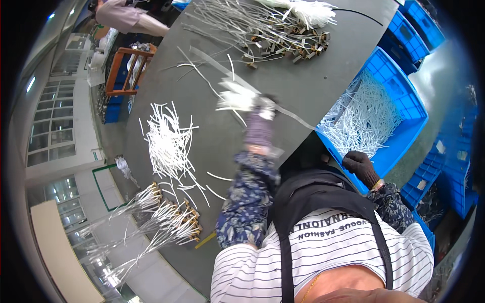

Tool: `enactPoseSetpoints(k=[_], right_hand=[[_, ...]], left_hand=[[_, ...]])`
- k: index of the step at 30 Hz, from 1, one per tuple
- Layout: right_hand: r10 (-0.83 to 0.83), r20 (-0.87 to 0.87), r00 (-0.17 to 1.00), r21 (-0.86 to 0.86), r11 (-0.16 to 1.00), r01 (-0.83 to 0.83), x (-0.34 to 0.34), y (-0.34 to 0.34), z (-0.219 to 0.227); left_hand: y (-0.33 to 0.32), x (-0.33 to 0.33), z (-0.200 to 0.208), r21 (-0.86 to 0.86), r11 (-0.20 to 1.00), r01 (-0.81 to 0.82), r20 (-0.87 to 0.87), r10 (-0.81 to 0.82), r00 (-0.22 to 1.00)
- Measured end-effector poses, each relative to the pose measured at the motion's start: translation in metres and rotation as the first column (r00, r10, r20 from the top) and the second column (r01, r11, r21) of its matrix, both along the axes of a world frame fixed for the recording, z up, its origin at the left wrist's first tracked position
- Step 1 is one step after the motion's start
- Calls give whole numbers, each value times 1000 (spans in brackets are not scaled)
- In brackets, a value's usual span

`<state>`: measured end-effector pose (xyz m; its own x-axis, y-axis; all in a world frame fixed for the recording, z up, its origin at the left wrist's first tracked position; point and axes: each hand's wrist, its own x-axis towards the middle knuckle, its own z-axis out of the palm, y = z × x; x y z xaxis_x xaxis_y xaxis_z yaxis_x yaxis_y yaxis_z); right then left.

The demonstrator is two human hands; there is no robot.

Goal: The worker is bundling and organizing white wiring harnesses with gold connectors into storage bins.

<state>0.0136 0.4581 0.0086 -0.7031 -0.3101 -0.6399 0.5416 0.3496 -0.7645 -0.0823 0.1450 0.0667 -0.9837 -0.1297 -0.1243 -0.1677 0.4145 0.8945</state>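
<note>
My left hand (264, 107), in a dark glove with a purple cuff, is over the grey table and smeared by motion. Its fingers are closed around a bunch of short white tubes (236, 96). A long translucent strip (295, 117) runs across the table beside this hand. My right hand (360, 167), in a dark brown glove, is curled at the near rim of a blue bin (411, 108). Many thin white tubes (366, 113) fill that bin. What the right fingers hold, if anything, is hidden.
A loose pile of white tubes (169, 144) lies on the table's left part (212, 146). Wire bundles with brass-coloured ends (177, 217) lie at the near left, and grey wires with metal ends (288, 40) at the far side. More blue bins (411, 30) stand right; another person (121, 17) is far left.
</note>
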Motion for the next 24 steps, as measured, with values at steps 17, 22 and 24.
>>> enactPoseSetpoints(k=[17,22,24], right_hand=[[567,-761,314,640,735,224,-235,-191,19],[722,-628,290,774,621,128,-309,-197,21],[674,-699,240,712,685,153,-300,-190,28]], left_hand=[[-138,20,-72,281,841,-463,519,272,810],[-114,22,-55,547,702,-456,329,321,888],[-94,14,-44,597,643,-480,350,329,877]])
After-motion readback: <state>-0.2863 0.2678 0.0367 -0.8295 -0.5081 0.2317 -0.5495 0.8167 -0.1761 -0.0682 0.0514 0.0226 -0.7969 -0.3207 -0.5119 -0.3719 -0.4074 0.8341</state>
